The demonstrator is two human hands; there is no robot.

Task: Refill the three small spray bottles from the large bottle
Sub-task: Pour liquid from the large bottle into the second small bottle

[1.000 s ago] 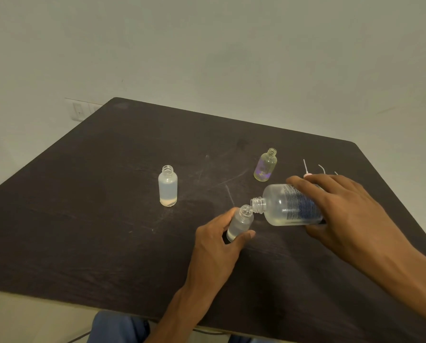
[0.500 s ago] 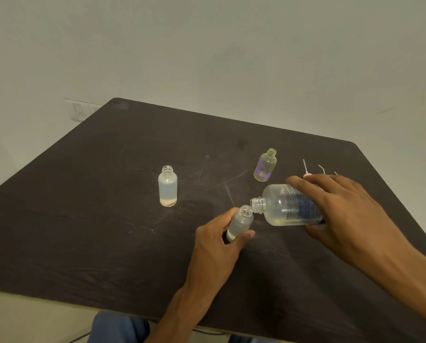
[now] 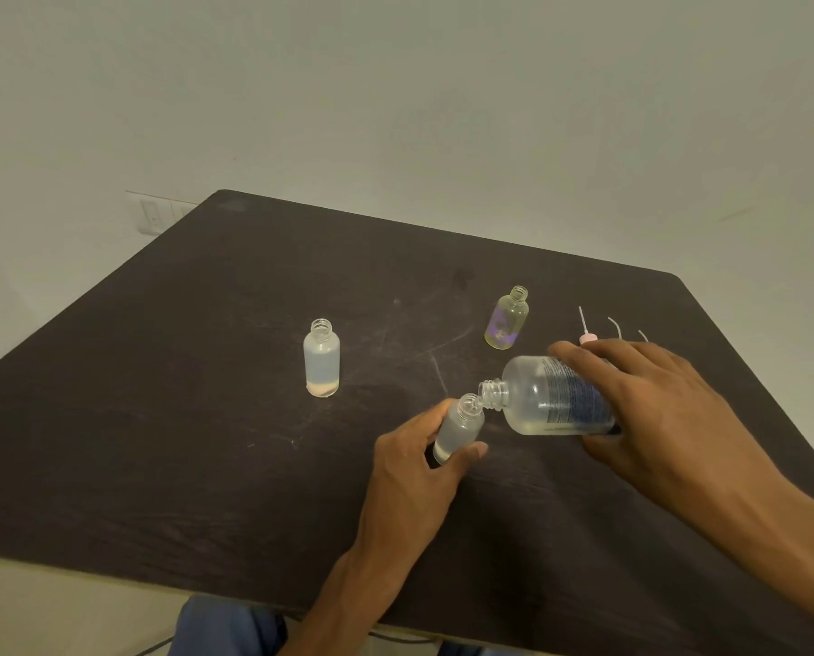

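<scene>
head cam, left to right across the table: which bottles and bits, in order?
Frosted bottle standing alone → small bottle held in the left hand → clear purple-tinted bottle → large bottle tipped in the right hand → spray tubes at the far right.

The left hand (image 3: 414, 471) sat at lower centre of the frame, thumb and fingers (image 3: 435, 414) curled round a small bottle (image 3: 459, 428). The right hand (image 3: 651, 409), at centre right, gripped the tipped large bottle (image 3: 551, 395) from above.

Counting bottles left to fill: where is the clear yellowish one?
Head view, right of centre: the yellowish bottle stands uncapped on the table, behind the tilted large bottle.
</scene>
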